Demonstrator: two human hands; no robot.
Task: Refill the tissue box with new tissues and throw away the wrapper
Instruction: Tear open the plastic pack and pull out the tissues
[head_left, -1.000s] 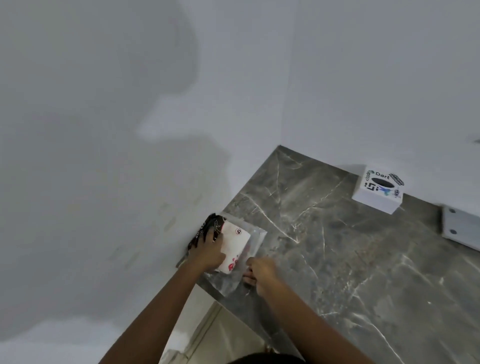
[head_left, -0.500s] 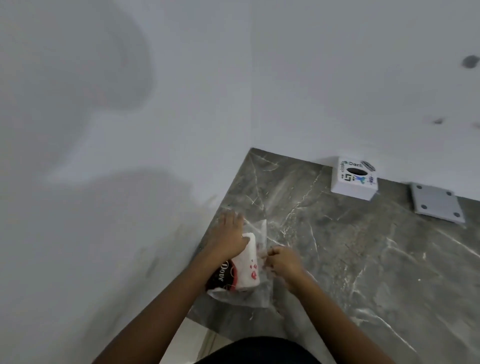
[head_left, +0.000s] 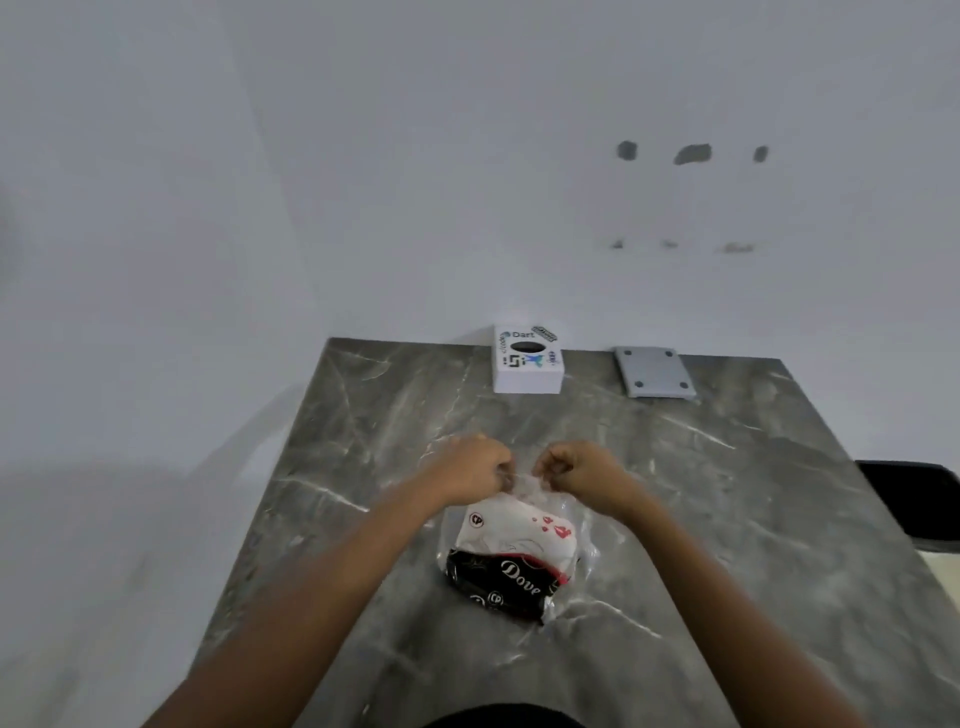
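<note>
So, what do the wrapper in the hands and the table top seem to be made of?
Wrapper: thin clear plastic film, likely; it is see-through, glossy and crinkled. Table top: looks like polished grey marble or an imitation, with white veins and soft reflections.

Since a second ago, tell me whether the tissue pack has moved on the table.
Yes. The tissue pack went from the table's left edge toward its middle, now in line with the tissue box.

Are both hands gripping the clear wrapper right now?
Touching. Head view shows left hand and right hand both pinching the wrapper top edge.
</note>
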